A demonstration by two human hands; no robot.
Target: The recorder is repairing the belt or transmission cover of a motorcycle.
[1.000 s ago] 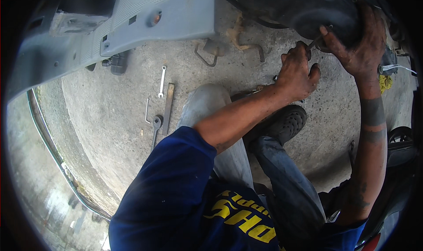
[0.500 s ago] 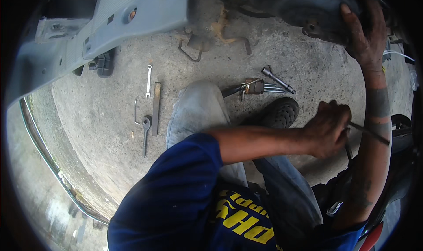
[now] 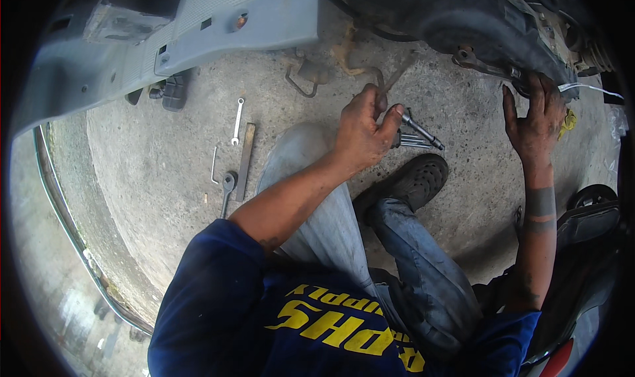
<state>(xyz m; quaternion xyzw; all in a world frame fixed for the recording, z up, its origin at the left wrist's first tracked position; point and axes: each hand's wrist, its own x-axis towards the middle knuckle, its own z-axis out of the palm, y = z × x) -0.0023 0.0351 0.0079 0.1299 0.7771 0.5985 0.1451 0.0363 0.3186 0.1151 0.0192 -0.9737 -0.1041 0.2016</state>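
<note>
My left hand (image 3: 367,129) is closed round a thin metal tool (image 3: 400,66) pointing up and right, over loose tools on the concrete: a socket wrench (image 3: 426,132) and several steel hex keys (image 3: 413,141). My right hand (image 3: 532,116) has its fingers curled on a dark metal part (image 3: 493,65) beneath the black housing (image 3: 463,16) at the upper right. Left of my knee lie a combination wrench (image 3: 239,120), a flat metal bar (image 3: 245,162), a bent rod (image 3: 214,163) and a ratchet (image 3: 229,184).
A grey plastic panel (image 3: 238,6) spans the upper left. Rusty bent metal pieces (image 3: 360,66) lie beneath the housing. A yellow cloth (image 3: 567,122) is beside my right hand. Black bodywork (image 3: 575,271) stands at the right. A hose (image 3: 66,219) runs along the left.
My left hand left the housing, dropped low right with the tool, then moved up and left over the floor tools. My right hand has shifted down to the housing's lower part.
</note>
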